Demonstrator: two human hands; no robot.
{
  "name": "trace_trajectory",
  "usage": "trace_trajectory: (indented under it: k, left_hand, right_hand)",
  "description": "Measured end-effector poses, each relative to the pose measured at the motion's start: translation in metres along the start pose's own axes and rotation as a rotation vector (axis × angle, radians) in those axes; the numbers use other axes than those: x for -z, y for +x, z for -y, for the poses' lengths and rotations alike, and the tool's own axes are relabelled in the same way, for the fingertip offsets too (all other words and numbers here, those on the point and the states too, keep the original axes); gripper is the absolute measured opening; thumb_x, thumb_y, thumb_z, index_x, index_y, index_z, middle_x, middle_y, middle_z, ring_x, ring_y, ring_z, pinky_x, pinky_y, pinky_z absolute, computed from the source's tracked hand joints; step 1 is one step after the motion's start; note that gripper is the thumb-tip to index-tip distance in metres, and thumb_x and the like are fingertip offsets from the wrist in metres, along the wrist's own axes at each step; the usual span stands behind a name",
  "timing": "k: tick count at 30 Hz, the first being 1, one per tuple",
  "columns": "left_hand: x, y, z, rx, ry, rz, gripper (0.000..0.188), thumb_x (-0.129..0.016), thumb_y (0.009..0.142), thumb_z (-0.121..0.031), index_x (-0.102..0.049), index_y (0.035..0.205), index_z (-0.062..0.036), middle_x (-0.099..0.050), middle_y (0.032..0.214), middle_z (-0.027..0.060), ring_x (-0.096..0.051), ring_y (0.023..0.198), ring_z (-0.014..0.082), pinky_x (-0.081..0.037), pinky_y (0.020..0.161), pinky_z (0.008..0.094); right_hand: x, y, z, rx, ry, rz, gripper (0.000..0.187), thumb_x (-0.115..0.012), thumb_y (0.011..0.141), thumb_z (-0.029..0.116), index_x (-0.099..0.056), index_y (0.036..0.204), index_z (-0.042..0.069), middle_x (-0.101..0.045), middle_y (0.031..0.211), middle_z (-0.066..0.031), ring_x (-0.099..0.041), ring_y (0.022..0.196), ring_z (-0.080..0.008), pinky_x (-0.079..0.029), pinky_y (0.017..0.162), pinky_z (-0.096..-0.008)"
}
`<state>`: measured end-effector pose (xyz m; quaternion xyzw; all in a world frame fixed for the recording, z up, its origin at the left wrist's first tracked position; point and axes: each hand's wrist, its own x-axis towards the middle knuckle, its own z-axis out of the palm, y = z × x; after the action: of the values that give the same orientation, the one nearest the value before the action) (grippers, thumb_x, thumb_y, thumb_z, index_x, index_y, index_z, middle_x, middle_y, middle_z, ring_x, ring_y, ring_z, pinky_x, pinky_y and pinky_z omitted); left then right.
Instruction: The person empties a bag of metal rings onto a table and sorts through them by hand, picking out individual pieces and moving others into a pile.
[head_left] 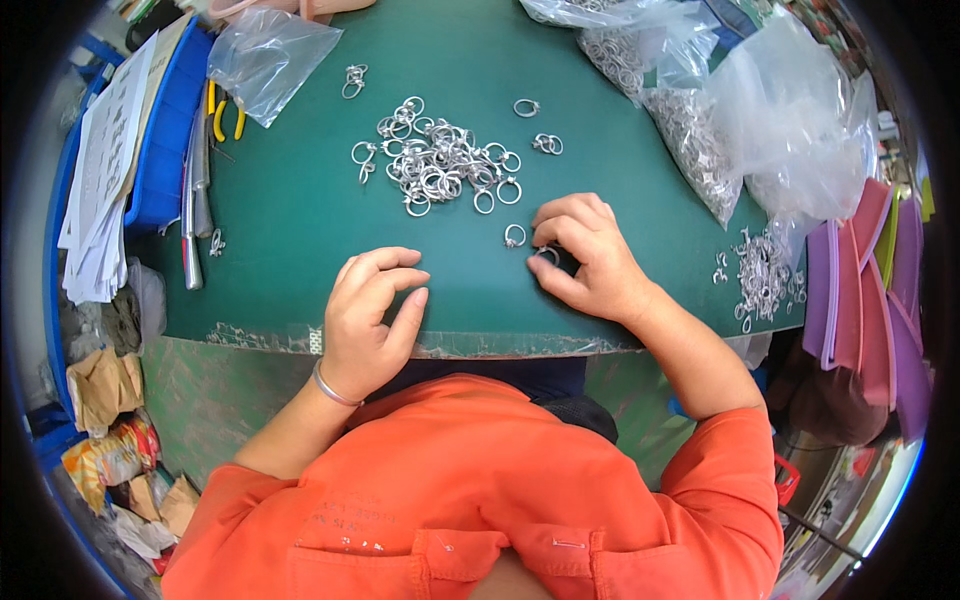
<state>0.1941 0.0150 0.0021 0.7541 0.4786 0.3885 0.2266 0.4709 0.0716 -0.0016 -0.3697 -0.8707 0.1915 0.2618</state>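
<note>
A loose heap of silver metal rings (440, 165), each with a small raised part, lies on the green table in front of me. My right hand (595, 258) rests at the table to the right of the heap, thumb and index finger curled around one metal ring (548, 256). Just left of those fingertips lies another single ring (515, 236). Nearer the table's edge, my left hand (372, 318) hovers with thumb and fingers apart and nothing between them. A bracelet (333, 388) circles the left wrist.
Bags of small metal parts (690, 140) stand at the back right, above a pile of small silver pieces (764, 275). On the left are a blue bin (172, 140), yellow-handled pliers (228, 118) and an empty-looking plastic bag (270, 58). Purple and pink sheets (865, 290) border the right.
</note>
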Motion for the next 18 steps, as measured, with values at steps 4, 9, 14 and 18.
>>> trace_trajectory:
  k: [4, 9, 14, 18]
  left_hand:
    - [0.000, 0.001, -0.001, 0.008, -0.012, -0.008, 0.013, -0.067, 0.078, 0.000, -0.066, 0.091, -0.0014, -0.065, 0.106, 0.0139, -0.061, 0.097, 0.0292, -0.047, 0.086, 0.0361]
    - [0.001, 0.001, -0.001, 0.015, -0.016, -0.008, 0.013, -0.067, 0.078, 0.000, -0.065, 0.090, -0.0018, -0.065, 0.105, 0.0135, -0.061, 0.096, 0.0290, -0.047, 0.085, 0.0361]
    - [0.001, -0.001, 0.000, 0.027, -0.040, -0.016, 0.013, -0.067, 0.077, -0.001, -0.065, 0.090, -0.0023, -0.065, 0.105, 0.0128, -0.061, 0.095, 0.0287, -0.047, 0.084, 0.0364]
    - [0.001, 0.000, 0.001, 0.026, -0.050, -0.019, 0.013, -0.067, 0.077, -0.001, -0.065, 0.089, -0.0024, -0.065, 0.104, 0.0127, -0.061, 0.095, 0.0287, -0.047, 0.083, 0.0368]
  right_hand:
    - [-0.005, 0.014, -0.002, -0.116, 0.015, -0.143, 0.029, -0.073, 0.073, 0.016, -0.061, 0.098, 0.007, -0.057, 0.111, -0.0131, -0.052, 0.104, -0.0331, -0.042, 0.089, -0.0433]
    - [-0.016, 0.029, 0.008, -0.018, -0.076, -0.113, 0.026, -0.073, 0.076, 0.018, -0.062, 0.097, 0.007, -0.055, 0.111, -0.0139, -0.052, 0.102, -0.0326, -0.043, 0.087, -0.0414]
    - [-0.013, 0.027, -0.013, -0.154, -0.100, -0.132, 0.016, -0.068, 0.075, 0.005, -0.056, 0.086, 0.005, -0.055, 0.100, -0.0122, -0.053, 0.089, -0.0319, -0.043, 0.079, -0.0405]
    - [-0.007, 0.037, -0.024, -0.162, -0.152, -0.238, 0.033, -0.069, 0.071, 0.010, -0.056, 0.101, 0.005, -0.053, 0.112, -0.0162, -0.051, 0.101, -0.0346, -0.041, 0.087, -0.0437]
